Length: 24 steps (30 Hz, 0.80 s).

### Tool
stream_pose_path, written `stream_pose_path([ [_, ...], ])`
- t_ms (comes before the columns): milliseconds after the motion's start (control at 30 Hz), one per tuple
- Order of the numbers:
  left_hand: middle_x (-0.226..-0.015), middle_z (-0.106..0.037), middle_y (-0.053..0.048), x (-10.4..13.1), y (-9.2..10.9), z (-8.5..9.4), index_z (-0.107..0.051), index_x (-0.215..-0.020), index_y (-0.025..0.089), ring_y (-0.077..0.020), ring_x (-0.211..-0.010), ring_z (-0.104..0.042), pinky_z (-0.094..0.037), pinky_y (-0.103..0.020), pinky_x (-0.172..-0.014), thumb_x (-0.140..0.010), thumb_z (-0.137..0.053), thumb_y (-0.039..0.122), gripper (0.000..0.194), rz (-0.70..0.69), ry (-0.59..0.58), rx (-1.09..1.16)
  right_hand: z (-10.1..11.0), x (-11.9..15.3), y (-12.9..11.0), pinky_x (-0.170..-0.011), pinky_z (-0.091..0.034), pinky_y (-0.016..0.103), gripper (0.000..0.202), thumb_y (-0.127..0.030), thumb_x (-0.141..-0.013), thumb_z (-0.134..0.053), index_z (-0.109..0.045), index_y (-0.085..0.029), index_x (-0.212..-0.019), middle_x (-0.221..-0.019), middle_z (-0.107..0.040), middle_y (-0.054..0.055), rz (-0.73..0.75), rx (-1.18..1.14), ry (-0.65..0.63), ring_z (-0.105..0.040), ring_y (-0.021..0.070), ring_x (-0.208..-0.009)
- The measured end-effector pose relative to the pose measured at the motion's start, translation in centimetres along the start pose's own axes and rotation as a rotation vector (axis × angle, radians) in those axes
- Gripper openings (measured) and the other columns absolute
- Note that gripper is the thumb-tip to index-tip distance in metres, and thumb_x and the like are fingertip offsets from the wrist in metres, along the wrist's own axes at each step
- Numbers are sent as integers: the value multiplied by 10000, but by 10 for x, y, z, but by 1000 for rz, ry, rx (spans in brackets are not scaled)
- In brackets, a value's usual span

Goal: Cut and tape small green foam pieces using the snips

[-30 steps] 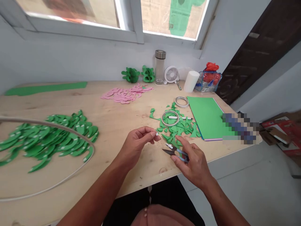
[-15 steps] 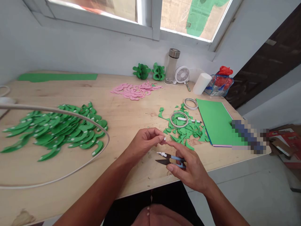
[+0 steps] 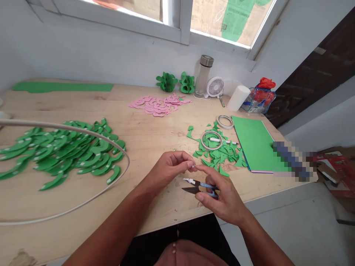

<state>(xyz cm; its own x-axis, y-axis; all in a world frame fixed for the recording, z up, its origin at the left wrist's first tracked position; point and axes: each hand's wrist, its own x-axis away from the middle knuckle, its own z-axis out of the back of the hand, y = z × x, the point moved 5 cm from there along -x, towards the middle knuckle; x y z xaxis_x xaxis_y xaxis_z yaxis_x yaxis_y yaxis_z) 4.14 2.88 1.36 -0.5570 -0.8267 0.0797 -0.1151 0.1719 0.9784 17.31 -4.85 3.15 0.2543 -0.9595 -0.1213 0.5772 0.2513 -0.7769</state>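
My left hand (image 3: 176,166) pinches a tiny white piece (image 3: 193,166), perhaps tape, between thumb and fingertip. My right hand (image 3: 222,192) is wrapped round a pair of thread snips (image 3: 201,187) with blue handles; their dark blades stand apart and point left. White bits cling to the upper blade. The right index finger stretches out to the white piece and seems to touch it. To the left lies a heap of curved green paper cut-outs (image 3: 63,151) bearing small white patches. Beyond my right hand, green paper scraps (image 3: 222,157) lie around a tape roll (image 3: 211,140) and a white pen (image 3: 229,142).
Another tape roll (image 3: 225,122) lies beside the green sheets (image 3: 252,144). Pink cut-outs (image 3: 158,105), two green paper ornaments (image 3: 166,82), a glass bottle (image 3: 203,75), a small fan (image 3: 215,87) and a white roll (image 3: 239,98) line the back. A pale curved cable (image 3: 126,162) crosses the left side.
The view has shifted slightly. My right index fingertip has come closer to the white piece at my left fingertips, and the snips stay in my right hand.
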Motion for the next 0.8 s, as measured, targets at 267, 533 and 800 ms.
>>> stream_pose_path([
  [267, -661, -659, -22, -1, -1, 1, -660, -716, 155, -121, -633, -578, -417, -232, -608, -744, -640, 288, 138, -5, -1, 3, 0, 0, -1, -573, -357, 225, 485, -360, -807, -554, -437, -236, -1261, -698, -508, -33, -3, 16, 1, -445, 102, -590],
  [533, -643, -659, -25, -1, -5, 3, -685, -721, 156, -126, -606, -573, -436, -244, -600, -696, -680, 265, 112, 29, 43, 75, -1, 1, 3, -566, -350, 228, 525, -375, -789, -580, -434, -241, -1275, -649, -458, -45, -52, 6, -2, -441, 114, -597],
  [800, -656, -666, -8, -1, -7, 5, -692, -747, 160, -109, -607, -573, -435, -222, -597, -687, -697, 225, 89, 27, 84, 58, -3, -1, 2, -571, -354, 227, 518, -377, -786, -586, -447, -235, -1264, -648, -444, -45, -48, -9, -17, -438, 112, -599],
])
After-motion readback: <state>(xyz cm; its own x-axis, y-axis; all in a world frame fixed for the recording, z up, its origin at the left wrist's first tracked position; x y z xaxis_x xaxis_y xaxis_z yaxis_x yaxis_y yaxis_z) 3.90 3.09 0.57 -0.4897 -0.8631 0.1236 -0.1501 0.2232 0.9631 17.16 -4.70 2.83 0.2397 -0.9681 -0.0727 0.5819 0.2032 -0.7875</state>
